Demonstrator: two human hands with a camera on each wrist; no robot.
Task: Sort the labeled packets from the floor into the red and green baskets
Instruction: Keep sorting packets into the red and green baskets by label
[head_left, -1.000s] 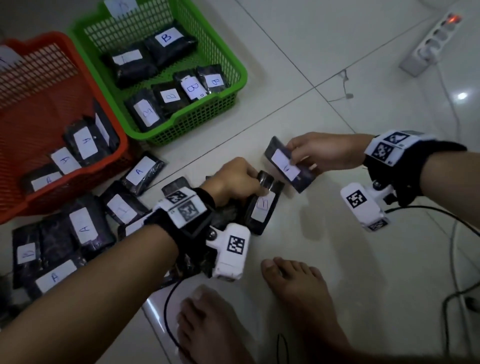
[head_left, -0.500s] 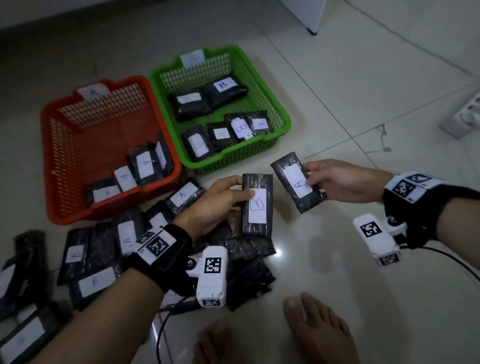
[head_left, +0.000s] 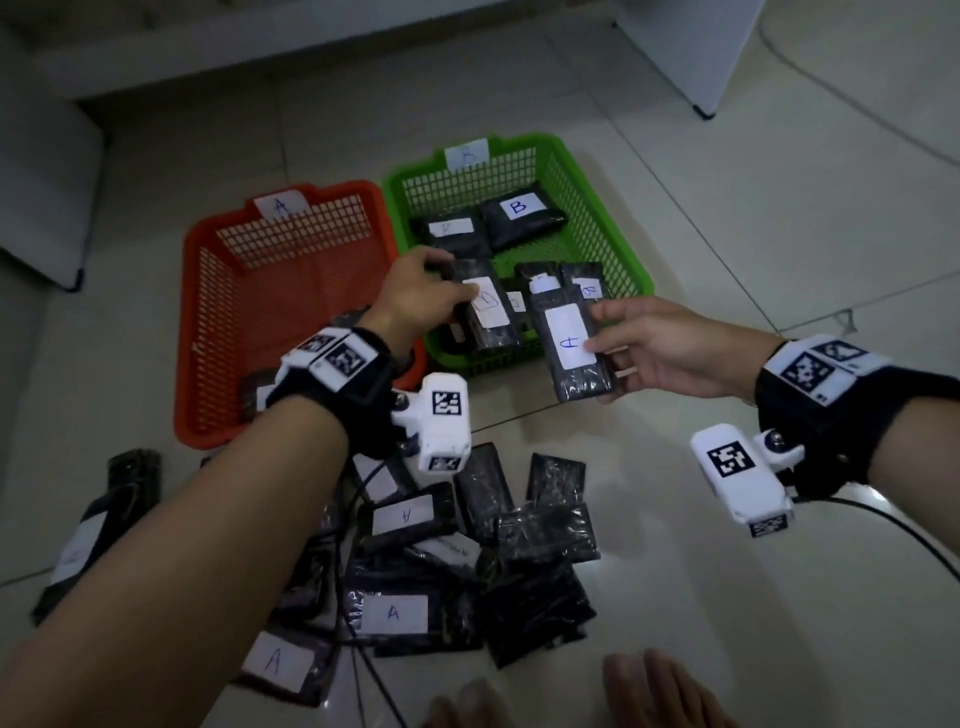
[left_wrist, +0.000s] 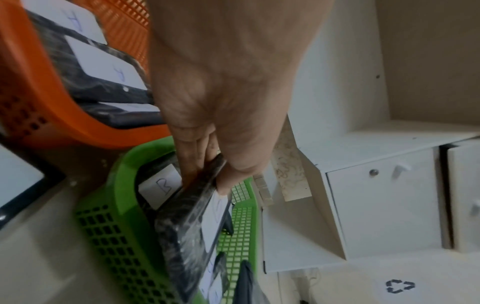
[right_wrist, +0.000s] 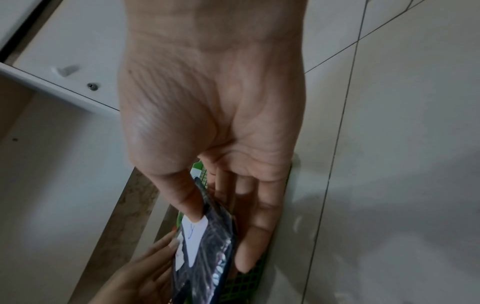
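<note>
right hand (right_wrist: 215, 123) pinches packet (right_wrist: 207, 246).

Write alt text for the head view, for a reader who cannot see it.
Two hands each hold a black labeled packet: the left hand holds packet B over the green basket, and the right hand holds packet A at that basket's near edge. The red basket sits to the left, with more packets piled on the floor.

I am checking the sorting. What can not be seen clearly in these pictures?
- Red basket contents: head view, left forearm covers them.
- Green basket front packets: head view, both hands' packets hide their labels.
- Far-left floor packet: label too blurred to read.
</note>
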